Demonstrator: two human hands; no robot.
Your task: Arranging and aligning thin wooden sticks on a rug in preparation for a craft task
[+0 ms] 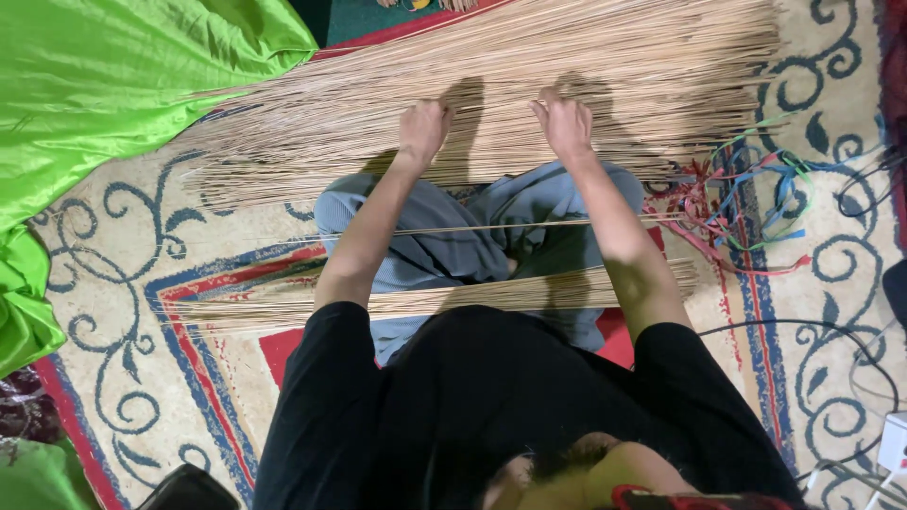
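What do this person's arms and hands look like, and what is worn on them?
Both forearms are bare below short black sleeves that end near the elbows. The left hand and right hand wear no gloves; no rings, watch or bracelets can be made out.

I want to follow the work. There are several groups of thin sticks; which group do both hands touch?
The big heap of sticks beyond the knees: the left hand and right hand rest on it. The smaller bundle lies untouched across the lap.

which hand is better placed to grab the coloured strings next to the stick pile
Right. The right hand rests on the stick pile nearer the coloured strings; the left hand lies farther away.
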